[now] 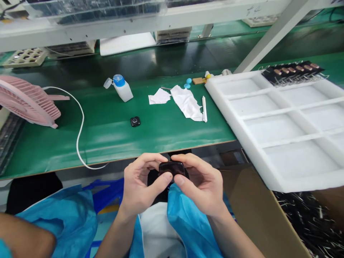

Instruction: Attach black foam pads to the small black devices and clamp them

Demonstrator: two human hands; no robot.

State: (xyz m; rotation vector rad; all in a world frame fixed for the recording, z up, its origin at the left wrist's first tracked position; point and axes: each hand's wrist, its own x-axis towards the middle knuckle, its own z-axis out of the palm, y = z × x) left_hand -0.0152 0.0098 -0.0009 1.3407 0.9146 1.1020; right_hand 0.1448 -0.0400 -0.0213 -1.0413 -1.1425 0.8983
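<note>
While the bare left hand [142, 184] is pinching the left end of a glossy black, rounded rectangular device [172, 167], the bare right hand [205, 182] is pinching its right end, thumbs pressing the near side, fingers curling around the far side. I'm seeing the device being held up in the middle of the scene, just off the near edge of the smooth green workbench [107, 136]. To the far left of the hands, a small black rounded-square casing [135, 121] is lying on the bench. Beyond it, a white plastic bottle with a blue top [123, 90] is standing, lid hanging open. Right of that, I'm logging white paper slips [160, 96], a crumpled white sheet [185, 102] and a slim white pen [204, 109], all lying near one another. At right, a white foam tray with square compartments [301, 157] is resting, its near end jutting past the bench edge. At far left, a pink plastic fan [29, 102] is standing; near left, another person's bare forearm [24, 236] is showing.
</note>
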